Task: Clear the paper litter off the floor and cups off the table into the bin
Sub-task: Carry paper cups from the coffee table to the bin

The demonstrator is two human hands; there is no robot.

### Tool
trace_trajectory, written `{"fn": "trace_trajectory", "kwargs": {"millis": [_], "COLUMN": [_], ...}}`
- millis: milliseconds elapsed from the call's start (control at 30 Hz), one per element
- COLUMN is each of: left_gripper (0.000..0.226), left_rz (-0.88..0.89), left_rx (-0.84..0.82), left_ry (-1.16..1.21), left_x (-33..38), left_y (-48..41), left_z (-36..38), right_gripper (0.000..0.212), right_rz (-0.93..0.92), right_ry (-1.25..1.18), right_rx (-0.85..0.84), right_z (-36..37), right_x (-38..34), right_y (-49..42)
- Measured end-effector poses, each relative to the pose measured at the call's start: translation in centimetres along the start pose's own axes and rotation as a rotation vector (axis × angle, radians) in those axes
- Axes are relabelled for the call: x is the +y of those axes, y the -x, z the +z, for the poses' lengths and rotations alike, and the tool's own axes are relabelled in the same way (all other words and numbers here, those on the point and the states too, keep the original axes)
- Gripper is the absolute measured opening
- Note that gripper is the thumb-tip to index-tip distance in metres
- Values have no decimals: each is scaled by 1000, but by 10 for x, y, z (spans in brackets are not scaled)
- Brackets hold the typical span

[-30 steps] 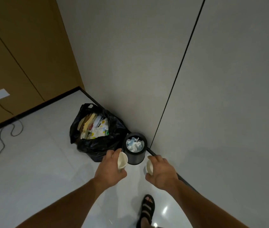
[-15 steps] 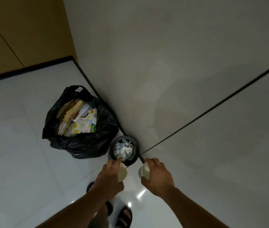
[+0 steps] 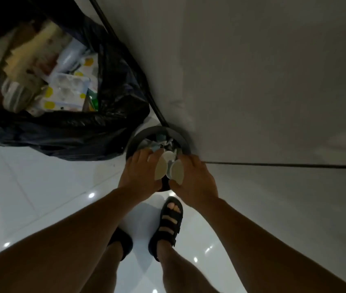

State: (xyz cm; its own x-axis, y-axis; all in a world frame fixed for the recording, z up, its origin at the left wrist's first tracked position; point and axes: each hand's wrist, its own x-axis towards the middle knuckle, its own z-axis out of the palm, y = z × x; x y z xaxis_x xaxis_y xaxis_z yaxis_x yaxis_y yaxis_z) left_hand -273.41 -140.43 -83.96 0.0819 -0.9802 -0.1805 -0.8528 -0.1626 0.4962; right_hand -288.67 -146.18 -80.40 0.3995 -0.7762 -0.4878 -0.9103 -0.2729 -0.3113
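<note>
White paper cup clasped in the left grip and a second cup clasped in the right grip are hovering over the bin beside a rubbish bag.

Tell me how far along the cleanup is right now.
Done: crumpled paper already lies in the bin. In hand: the left hand holds a cup and the right hand a second cup, both low over the bin's mouth. Left: letting both drop in. The table is out of view, so I cannot tell whether more cups wait there.
</note>
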Motion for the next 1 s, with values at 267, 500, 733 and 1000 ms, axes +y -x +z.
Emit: {"fn": "trace_trajectory", "kwargs": {"millis": [267, 500, 733, 1000], "left_gripper": [85, 91, 79, 76], "left_rz": [-67, -89, -98, -145], "left_rx": [-14, 5, -25, -7], "left_ry": [-126, -92, -46, -64], "left_x": [-52, -59, -59, -54], "left_y": [-5, -10, 3, -6], "left_z": [94, 113, 96, 102], "right_gripper": [75, 80, 88, 89], "right_rz": [-59, -65, -53, -81], "right_ry": [97, 129, 131, 162], "right_rx": [-8, -8, -54, -25], "right_z": [86, 107, 98, 103], "right_x": [36, 43, 38, 42], "right_y": [-53, -58, -54, -62]}}
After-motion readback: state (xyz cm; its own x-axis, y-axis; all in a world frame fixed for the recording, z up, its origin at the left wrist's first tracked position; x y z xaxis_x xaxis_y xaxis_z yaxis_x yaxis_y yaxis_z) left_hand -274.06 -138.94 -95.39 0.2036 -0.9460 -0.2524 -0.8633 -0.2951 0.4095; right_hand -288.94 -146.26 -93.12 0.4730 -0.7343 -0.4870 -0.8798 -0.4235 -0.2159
